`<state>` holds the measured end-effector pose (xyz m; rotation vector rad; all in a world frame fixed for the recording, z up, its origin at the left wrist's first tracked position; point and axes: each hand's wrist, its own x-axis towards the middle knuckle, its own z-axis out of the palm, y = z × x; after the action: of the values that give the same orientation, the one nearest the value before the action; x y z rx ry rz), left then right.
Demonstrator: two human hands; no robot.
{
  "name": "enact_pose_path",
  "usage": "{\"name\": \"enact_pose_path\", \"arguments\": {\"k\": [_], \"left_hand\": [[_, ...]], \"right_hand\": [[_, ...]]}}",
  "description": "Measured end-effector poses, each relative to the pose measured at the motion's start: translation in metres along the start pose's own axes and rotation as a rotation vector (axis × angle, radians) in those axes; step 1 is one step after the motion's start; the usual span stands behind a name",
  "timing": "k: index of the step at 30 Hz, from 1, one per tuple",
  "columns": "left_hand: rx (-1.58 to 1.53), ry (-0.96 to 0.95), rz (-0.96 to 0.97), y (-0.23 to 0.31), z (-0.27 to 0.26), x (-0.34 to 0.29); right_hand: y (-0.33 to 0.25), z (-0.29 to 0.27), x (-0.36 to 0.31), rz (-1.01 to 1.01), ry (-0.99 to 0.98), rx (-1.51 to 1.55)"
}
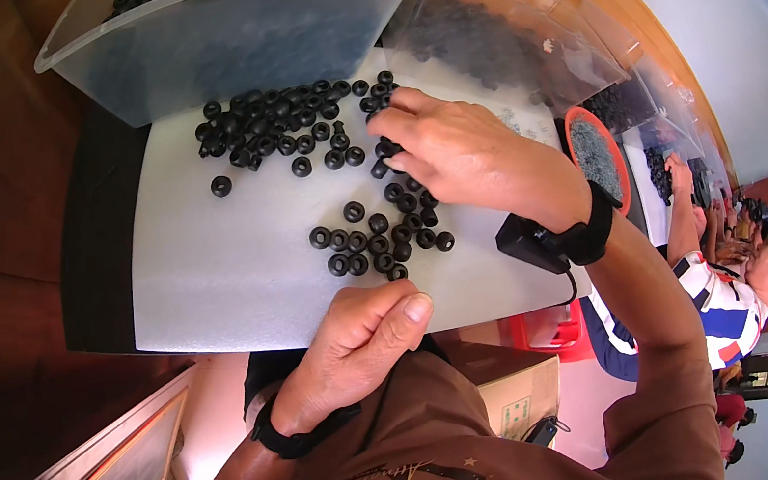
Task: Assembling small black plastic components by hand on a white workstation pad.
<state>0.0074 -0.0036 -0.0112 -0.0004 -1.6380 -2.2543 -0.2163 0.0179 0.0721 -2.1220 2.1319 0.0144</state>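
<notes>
Black beads, round with holes through them, lie in the head view on a white sheet (pixel 211 276), and that sheet covers a dark table (pixel 91 239). Taking the picture's centre as the middle of a clock, the denser pile (pixel 272 123) sits at 11 o'clock, just below a translucent tub (pixel 236 48) filled with more of the same; a single bead (pixel 221 186) lies apart at 10 o'clock. A looser cluster (pixel 378 243) occupies the centre. The right hand (pixel 454 145) reaches in at 1 o'clock, palm down, fingers bent and tips among the beads between the 2 groups; whether it grips any cannot be told. The left hand (pixel 355 344), at 7 o'clock, is curled closed just below the cluster, thumb along the fingers; its inside is hidden. Each wrist wears a black band, and a black box (pixel 529 243) with a cable sits against the right band. At 1 o'clock, beyond the right hand, stands a clear container (pixel 483 41) with dark contents. Between 2 and 3 o'clock an orange-red basin (pixel 624 174) holds small greyish pieces. Farther off, between 3 and 4 o'clock, sits a co-worker (pixel 728 318) in a white, blue and red top. A cardboard box (pixel 520 388) stands at 5 o'clock.
</notes>
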Motion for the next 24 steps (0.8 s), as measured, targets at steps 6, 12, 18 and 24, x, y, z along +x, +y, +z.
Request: {"name": "enact_pose_path", "arguments": {"k": [6,12,18,24], "left_hand": [[0.016,-0.004,0.025,-0.003,-0.001,0.0],[0.087,-0.027,0.015,0.003,-0.004,0.0],[0.071,-0.012,0.063,-0.002,-0.003,0.001],[0.043,0.024,0.098,-0.006,-0.001,0.002]], "right_hand": [[-0.022,0.015,0.015,-0.102,0.072,0.097],[-0.009,0.009,0.021,-0.088,0.161,0.104],[-0.008,0.009,0.018,-0.056,0.018,0.056],[-0.009,0.02,0.01,-0.073,0.052,0.064]]}}
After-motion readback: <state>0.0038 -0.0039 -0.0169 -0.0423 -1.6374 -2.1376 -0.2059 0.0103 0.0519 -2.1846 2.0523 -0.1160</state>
